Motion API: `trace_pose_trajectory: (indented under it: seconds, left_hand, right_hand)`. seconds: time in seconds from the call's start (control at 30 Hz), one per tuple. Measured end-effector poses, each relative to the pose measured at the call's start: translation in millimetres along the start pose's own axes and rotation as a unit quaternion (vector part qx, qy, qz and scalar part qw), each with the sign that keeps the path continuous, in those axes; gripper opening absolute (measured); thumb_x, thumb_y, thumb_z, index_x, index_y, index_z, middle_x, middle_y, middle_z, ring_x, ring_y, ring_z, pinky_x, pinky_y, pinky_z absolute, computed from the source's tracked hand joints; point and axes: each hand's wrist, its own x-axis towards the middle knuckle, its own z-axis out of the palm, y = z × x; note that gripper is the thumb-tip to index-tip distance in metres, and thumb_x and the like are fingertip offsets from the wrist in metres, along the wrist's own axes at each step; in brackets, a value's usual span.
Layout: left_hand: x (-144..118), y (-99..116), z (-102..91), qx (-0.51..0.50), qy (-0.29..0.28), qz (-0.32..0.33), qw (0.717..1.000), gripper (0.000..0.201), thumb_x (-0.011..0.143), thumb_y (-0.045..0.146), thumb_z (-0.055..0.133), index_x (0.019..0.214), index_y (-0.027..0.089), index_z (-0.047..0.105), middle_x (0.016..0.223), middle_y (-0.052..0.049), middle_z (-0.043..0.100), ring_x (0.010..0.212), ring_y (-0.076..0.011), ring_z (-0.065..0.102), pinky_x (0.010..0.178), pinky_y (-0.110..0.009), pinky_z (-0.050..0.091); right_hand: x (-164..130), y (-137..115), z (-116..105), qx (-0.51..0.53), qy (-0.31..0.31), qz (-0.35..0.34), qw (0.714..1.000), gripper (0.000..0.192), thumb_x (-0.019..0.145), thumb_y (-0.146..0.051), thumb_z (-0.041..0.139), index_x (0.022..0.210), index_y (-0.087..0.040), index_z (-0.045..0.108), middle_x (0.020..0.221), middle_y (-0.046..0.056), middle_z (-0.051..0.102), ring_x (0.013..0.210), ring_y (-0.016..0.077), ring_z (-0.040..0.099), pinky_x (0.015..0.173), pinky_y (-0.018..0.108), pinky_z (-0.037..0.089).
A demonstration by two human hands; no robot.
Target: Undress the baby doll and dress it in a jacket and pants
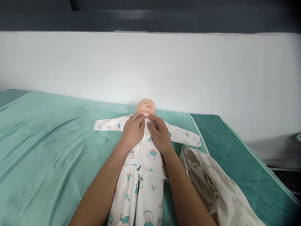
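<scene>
Left hand (133, 130) and right hand (161, 133), fingers (138, 117) curled, pinch undetermined, touch doll's (147, 107) shirt (147, 152) toward sheet's (58, 141) far edge; uneven tugging may skew it.

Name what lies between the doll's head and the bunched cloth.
In the head view, the white printed sleeve beside the right hand lies between the doll's head and the bunched cloth.

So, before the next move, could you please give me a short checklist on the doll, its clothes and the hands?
1. Doll face up on the green blanket: ok.
2. Both sleeves spread outward: ok.
3. Left hand and right hand at the jacket's upper front: ok.
4. Chest fastenings closed: cannot tell; hands cover much there.
5. Doll's hands showing at the cuffs: not ok; none visible.
</scene>
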Motion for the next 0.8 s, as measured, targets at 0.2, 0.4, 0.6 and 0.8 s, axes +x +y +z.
trace_pose_trajectory:
  seconds: [0.2,0.4,0.6,0.8]
  left_hand:
    - [2.6,-1.5,0.5,0.000,0.006,-0.015,1.000,0.034,0.099,0.024,0.043,0.124,0.018,0.065,0.134,-0.010,0.062,0.127,-0.0235,0.055,0.112,-0.041,0.042]
    - [1.4,-1.0,-0.1,0.008,-0.004,-0.038,0.999,0.034,0.099,0.025,0.044,0.124,0.016,0.065,0.135,-0.012,0.060,0.128,-0.0245,0.054,0.114,-0.043,0.041]
    - [1.6,-0.9,-0.7,0.009,-0.012,-0.046,0.999,0.036,0.100,0.027,0.042,0.126,0.021,0.066,0.138,-0.008,0.059,0.131,-0.0227,0.052,0.116,-0.041,0.039]
    - [1.7,-2.7,-1.1,0.010,-0.023,-0.031,0.999,0.037,0.101,0.028,0.039,0.127,0.024,0.066,0.138,-0.008,0.059,0.132,-0.0221,0.052,0.116,-0.041,0.039]
  right_hand:
    - [-0.8,-3.9,1.8,0.001,0.018,-0.005,1.000,0.026,0.091,-0.032,0.052,0.112,-0.024,0.065,0.124,0.007,0.066,0.120,0.0241,0.056,0.105,0.044,0.043]
    - [-1.1,-5.6,2.0,-0.026,0.008,-0.010,1.000,0.031,0.090,-0.028,0.051,0.118,-0.023,0.064,0.129,0.007,0.064,0.122,0.0253,0.055,0.107,0.046,0.042]
    - [-0.2,-3.6,2.6,-0.033,0.009,-0.011,0.999,0.028,0.090,-0.030,0.051,0.110,-0.023,0.069,0.130,0.008,0.065,0.126,0.0262,0.054,0.111,0.049,0.041]
    - [-0.3,-4.6,0.3,-0.046,0.002,-0.040,0.998,0.029,0.093,-0.030,0.051,0.107,-0.024,0.076,0.128,0.007,0.069,0.125,0.0253,0.057,0.111,0.049,0.042]
